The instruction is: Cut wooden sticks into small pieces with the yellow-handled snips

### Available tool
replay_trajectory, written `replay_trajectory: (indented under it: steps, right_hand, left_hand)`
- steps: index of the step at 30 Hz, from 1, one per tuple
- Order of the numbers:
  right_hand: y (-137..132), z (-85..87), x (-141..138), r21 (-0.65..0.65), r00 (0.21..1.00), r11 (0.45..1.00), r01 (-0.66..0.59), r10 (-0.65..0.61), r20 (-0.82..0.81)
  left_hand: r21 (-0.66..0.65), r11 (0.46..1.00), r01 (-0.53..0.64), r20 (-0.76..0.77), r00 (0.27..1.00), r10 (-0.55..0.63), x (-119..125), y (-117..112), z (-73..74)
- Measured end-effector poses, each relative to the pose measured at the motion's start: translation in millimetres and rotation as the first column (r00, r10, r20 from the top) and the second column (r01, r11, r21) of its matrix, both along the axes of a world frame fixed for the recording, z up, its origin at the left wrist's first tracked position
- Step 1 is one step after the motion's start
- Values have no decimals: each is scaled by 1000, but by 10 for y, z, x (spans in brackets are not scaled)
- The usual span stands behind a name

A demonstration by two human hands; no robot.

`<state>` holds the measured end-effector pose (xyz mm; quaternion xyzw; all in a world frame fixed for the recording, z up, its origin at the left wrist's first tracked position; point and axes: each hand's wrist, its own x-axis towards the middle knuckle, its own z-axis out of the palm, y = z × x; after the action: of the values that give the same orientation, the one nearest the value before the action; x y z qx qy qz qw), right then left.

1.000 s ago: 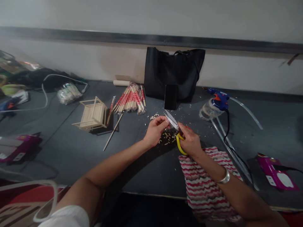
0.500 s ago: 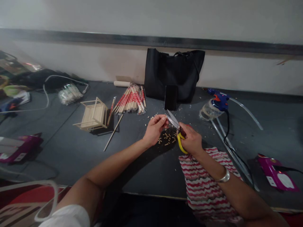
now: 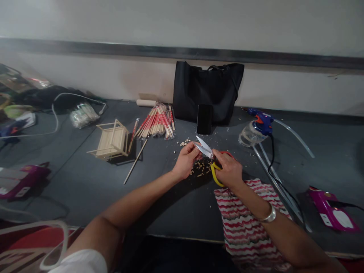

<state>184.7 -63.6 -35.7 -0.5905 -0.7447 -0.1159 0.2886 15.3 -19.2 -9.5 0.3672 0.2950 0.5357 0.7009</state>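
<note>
Scissors (image 3: pixel 208 151) in my right hand (image 3: pixel 229 171) have opened wider than half a second ago. My right fingers grip the red-and-yellow handles (image 3: pixel 215 176); the blades reach out beyond them, the lower tip right at my left hand (image 3: pixel 183 162). Those fingers are pinched together; I can't tell on what. Small pale pieces (image 3: pixel 200 175) lie on the table (image 3: pixel 159 161).

Dark grey table (image 3: pixel 93 193) bearing 1 slatted frame (image 3: pixel 109 141), wrapped chopsticks (image 3: pixel 156 123), scattered pale bits (image 3: pixel 200 175), black bag (image 3: pixel 196 89), striped cloth (image 3: pixel 250 223)
</note>
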Motion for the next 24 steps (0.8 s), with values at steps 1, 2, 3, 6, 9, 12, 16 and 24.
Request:
replay_trajectory:
  steps: [1,2,3,6,9,12,16,24]
  right_hand:
    - [1,-2,-1,1,1000,1000,-3,3,-3]
    - [3,-6,-1,-1,1000,1000,-5,5,-7]
    - [4,-12,0,-5,1000,1000,-9,9,-12]
    - [2,-41,3,-22,999,999,-30,30,-30]
    - [-4,-61,3,-49,999,998,-34,33,-38]
    - [-7,-45,-3,-26,1000,1000,-14,14,-18]
    - [-6,-1,-13,52,1000,999,-14,14,11]
    - [-10,5,-23,50,999,999,13,-14,33]
  left_hand:
    - [-7,1000,-2,4,1000,2,2,-6,0]
    - [-16,1000,-3,6,1000,3,4,-11,-1]
    - [-24,1000,-3,8,1000,3,5,-16,-1]
    - [-26,1000,5,12,1000,-5,4,-24,-2]
    - [-21,1000,10,19,1000,-9,1,-20,-3]
    - [-32,999,10,25,1000,-9,4,-16,-1]
    - [-30,999,13,58,998,-11,11,-28,8]
    - [-24,999,38,94,995,-36,18,-56,23]
